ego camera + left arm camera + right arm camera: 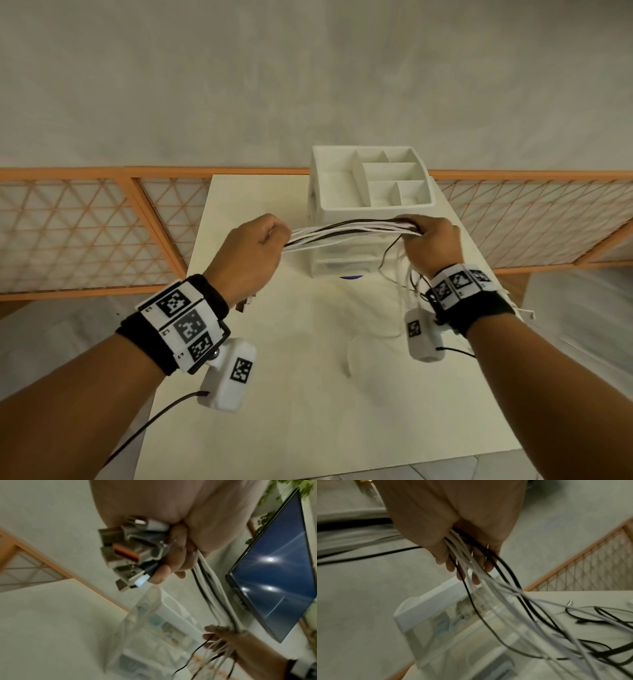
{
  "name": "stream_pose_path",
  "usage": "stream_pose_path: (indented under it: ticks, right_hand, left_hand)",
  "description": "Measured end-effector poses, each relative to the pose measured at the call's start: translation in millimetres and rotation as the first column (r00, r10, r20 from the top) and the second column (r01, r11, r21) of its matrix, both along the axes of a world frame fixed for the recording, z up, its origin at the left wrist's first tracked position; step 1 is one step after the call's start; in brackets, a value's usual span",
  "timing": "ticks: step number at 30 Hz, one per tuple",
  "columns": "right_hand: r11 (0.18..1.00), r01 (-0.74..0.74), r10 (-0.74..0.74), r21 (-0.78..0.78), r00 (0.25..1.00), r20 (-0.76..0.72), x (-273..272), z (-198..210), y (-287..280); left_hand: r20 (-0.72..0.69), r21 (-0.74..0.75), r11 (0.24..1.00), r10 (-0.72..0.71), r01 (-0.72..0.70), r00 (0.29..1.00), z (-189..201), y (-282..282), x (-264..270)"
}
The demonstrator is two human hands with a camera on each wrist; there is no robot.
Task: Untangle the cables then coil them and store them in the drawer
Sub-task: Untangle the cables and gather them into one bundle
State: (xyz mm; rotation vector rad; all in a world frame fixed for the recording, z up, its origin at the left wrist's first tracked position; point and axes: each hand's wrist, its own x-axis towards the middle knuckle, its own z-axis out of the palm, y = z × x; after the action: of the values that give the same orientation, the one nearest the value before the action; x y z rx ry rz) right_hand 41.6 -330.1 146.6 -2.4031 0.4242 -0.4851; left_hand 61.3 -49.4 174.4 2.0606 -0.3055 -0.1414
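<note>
Wrist bands with black-and-white square markers (pixel 181 320) sat nearest; no readable writing. Left hand (pixel 251 253) was fisted round the bundle of white and black cables (pixel 352 231), right hand (pixel 433 241) curled round the same bundle at 3 o'clock, strands stretched between, just above the white plastic drawer organiser with divided top tray (pixel 371 185). Pale tabletop (pixel 308 394), orange lattice panels (pixel 85 226), grey wall. Left wrist view alone showed metal USB plugs (pixel 130 551) at the fist and a dark wall screen (pixel 274 563); right wrist view showed loose cable tails (pixel 590 635) on the table.
</note>
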Motion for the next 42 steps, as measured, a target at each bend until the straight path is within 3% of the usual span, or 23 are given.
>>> stream_pose_path:
  ticks: [2,6,10,15,18,21,24,27,30,32,35,38,42]
  right_hand:
    - [0.997,0.054,-0.056,0.051,0.998,0.033,-3.8,8.8,-9.9]
    - [0.979,0.049,-0.098,0.196,0.963,0.250,-0.3,21.3,-11.1]
    - [0.988,0.083,-0.084,0.132,0.996,0.002,3.9,9.1,-13.8]
    - [0.983,0.045,-0.085,0.180,0.972,0.220,1.4,13.0,-3.7]
    - [0.978,-0.061,0.010,0.199,0.969,0.246,0.8,17.3,4.4]
    - [0.971,-0.185,0.141,0.152,0.955,0.259,-5.5,25.2,20.2]
    - [0.953,-0.290,0.261,0.089,0.934,0.244,-10.3,34.9,40.2]
    - [0.922,-0.385,0.383,-0.030,0.902,0.199,-13.1,43.5,61.3]
    - [0.924,-0.379,0.381,-0.045,0.908,0.174,-15.4,52.5,68.1]
    - [0.939,-0.341,0.344,-0.051,0.919,0.191,-15.3,58.4,65.0]
    - [0.953,-0.291,0.304,-0.090,0.929,0.210,-16.6,61.7,59.9]
    - [0.967,-0.250,0.253,-0.045,0.932,0.261,-19.2,55.0,54.8]
    - [0.946,-0.322,0.281,0.041,0.874,0.398,-29.7,51.8,56.3]
  left_hand:
    - [0.045,0.047,0.999,0.015,-0.017,0.999,-13.4,5.5,0.5]
    - [0.079,0.102,0.994,0.025,-0.033,0.997,-47.2,0.6,-4.3]
    - [-0.014,0.133,0.989,0.067,-0.064,0.998,-78.2,-3.2,-9.7]
    - [-0.172,0.037,0.992,0.122,-0.117,0.978,-95.2,-3.3,-10.7]
    - [-0.352,-0.026,0.997,0.053,-0.066,0.934,-96.1,-0.3,-7.3]
    - [-0.452,-0.053,0.999,-0.028,0.004,0.891,-89.0,0.6,-1.8]
    - [-0.354,-0.121,0.992,-0.028,-0.016,0.935,-61.5,-12.9,6.7]
    - [-0.241,-0.274,0.959,-0.138,0.070,0.961,-9.5,-37.4,6.0]
    - [-0.229,-0.292,0.923,-0.323,0.252,0.918,28.5,-56.5,-2.6]
    - [-0.261,-0.278,0.912,-0.374,0.302,0.890,37.3,-61.2,-9.6]
    - [-0.266,-0.278,0.925,-0.334,0.259,0.904,38.6,-65.1,-16.1]
    - [-0.161,-0.246,0.956,-0.202,0.160,0.966,41.4,-67.2,-14.7]
    - [-0.069,-0.196,0.979,-0.074,0.060,0.995,46.3,-63.8,-6.8]
